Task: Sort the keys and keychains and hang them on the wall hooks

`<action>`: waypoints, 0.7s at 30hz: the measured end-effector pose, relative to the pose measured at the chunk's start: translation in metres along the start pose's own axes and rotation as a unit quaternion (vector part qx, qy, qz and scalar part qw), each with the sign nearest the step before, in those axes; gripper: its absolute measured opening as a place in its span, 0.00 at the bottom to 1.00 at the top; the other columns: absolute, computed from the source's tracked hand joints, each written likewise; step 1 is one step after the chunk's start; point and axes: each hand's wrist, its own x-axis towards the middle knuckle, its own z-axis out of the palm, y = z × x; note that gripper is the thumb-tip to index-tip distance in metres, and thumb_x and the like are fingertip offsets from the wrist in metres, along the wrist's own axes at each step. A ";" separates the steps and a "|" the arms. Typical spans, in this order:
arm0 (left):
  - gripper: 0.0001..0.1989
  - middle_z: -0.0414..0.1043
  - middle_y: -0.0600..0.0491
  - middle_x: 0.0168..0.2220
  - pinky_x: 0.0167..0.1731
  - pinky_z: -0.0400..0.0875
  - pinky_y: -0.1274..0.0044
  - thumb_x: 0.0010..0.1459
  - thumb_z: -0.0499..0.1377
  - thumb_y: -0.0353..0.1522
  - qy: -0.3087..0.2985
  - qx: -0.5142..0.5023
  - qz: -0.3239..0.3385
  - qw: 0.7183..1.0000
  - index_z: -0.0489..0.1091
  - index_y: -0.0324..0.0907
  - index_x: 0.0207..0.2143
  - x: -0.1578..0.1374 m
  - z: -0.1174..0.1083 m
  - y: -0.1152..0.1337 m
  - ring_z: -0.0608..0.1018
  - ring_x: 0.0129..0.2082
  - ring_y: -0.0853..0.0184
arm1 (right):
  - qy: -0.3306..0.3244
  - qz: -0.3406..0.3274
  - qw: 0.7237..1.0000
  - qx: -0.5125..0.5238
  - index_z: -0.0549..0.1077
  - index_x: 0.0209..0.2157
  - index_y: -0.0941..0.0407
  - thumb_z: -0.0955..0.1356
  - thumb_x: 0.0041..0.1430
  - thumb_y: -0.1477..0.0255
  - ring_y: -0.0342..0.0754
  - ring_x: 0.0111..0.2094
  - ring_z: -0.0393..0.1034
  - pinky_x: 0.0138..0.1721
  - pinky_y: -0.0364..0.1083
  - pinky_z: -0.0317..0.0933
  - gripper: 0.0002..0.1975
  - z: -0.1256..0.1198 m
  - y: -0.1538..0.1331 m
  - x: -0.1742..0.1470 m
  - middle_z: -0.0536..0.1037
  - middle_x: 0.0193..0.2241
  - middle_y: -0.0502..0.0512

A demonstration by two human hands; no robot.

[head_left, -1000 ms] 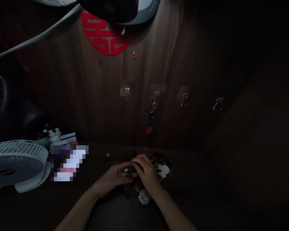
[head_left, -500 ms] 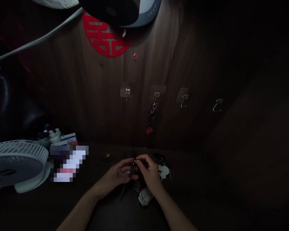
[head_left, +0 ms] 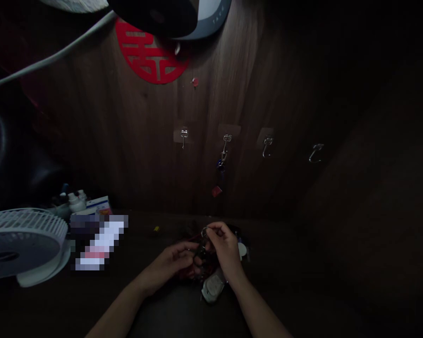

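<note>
Over the dark tabletop, my right hand (head_left: pixel 223 241) pinches a small metal ring (head_left: pixel 204 232) between thumb and fingertips. Dark keys or fobs (head_left: pixel 200 253) seem to hang from that ring, though dim light hides their shape. My left hand (head_left: pixel 176 260) has its fingers closed around the lower part of this bunch. Beneath the hands lies a dark reddish item (head_left: pixel 186 273) that I cannot make out. A pale oval fob or padlock-like thing (head_left: pixel 212 287) rests near my right wrist. White round tags (head_left: pixel 242 249) lie partly behind my right hand.
On the wooden wall, a keychain (head_left: pixel 221 164) with a red tag hangs from one metal hook; other hooks (head_left: pixel 184 135), (head_left: pixel 268 142) sit beside it. A white fan (head_left: pixel 28 244), small bottles (head_left: pixel 76 202) and boxes (head_left: pixel 100 204) stand at left. A yellow bit (head_left: pixel 156 229) lies on the table.
My right hand has lifted the ring slightly up and right, apart from my left fingers. The thin metal piece hanging below my left hand no longer shows; a reddish item now shows there.
</note>
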 end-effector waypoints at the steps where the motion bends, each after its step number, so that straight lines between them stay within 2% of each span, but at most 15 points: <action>1: 0.20 0.76 0.51 0.34 0.29 0.65 0.79 0.51 0.64 0.38 0.007 0.001 0.001 1.000 0.69 0.41 0.45 0.000 0.001 0.000 0.77 0.29 0.68 | -0.003 0.005 1.000 0.001 0.68 0.28 0.55 0.69 0.49 0.61 0.39 0.14 0.62 0.16 0.38 0.55 0.13 0.001 0.000 -0.001 0.66 0.17 0.43; 7: 0.14 0.75 0.57 0.24 0.22 0.64 0.82 0.49 0.64 0.39 0.046 0.030 0.002 0.998 0.67 0.42 0.35 0.002 0.005 0.002 0.77 0.22 0.71 | -0.032 0.032 0.999 0.027 0.68 0.29 0.55 0.70 0.48 0.58 0.39 0.12 0.61 0.12 0.38 0.53 0.15 0.006 0.000 -0.005 0.68 0.15 0.43; 11: 0.13 0.75 0.58 0.22 0.21 0.64 0.82 0.49 0.64 0.39 0.068 0.054 0.001 0.996 0.65 0.42 0.31 0.003 0.007 0.003 0.76 0.20 0.71 | -0.047 0.050 0.997 0.026 0.67 0.29 0.55 0.70 0.47 0.57 0.39 0.10 0.60 0.10 0.37 0.51 0.16 0.008 0.001 -0.007 0.69 0.14 0.43; 14: 0.13 0.75 0.57 0.25 0.21 0.64 0.82 0.50 0.63 0.40 0.069 0.039 0.002 0.997 0.65 0.42 0.31 0.003 0.007 0.003 0.77 0.21 0.70 | -0.050 0.059 0.997 0.024 0.67 0.30 0.56 0.70 0.47 0.56 0.38 0.09 0.59 0.10 0.37 0.50 0.17 0.007 0.001 -0.007 0.69 0.13 0.43; 17: 0.12 0.75 0.56 0.29 0.26 0.67 0.79 0.51 0.63 0.39 0.060 -0.002 0.012 0.998 0.65 0.42 0.30 0.003 0.007 0.003 0.77 0.26 0.69 | -0.048 0.060 0.997 0.022 0.67 0.30 0.56 0.69 0.47 0.56 0.38 0.09 0.59 0.10 0.36 0.50 0.17 0.007 -0.001 -0.008 0.69 0.13 0.43; 21: 0.10 0.73 0.56 0.28 0.29 0.67 0.77 0.52 0.62 0.37 0.040 -0.048 0.041 0.997 0.65 0.41 0.27 0.004 0.004 0.000 0.77 0.29 0.67 | -0.058 0.056 0.996 0.031 0.68 0.32 0.57 0.70 0.48 0.57 0.37 0.10 0.59 0.12 0.36 0.51 0.17 0.007 -0.005 -0.009 0.70 0.14 0.43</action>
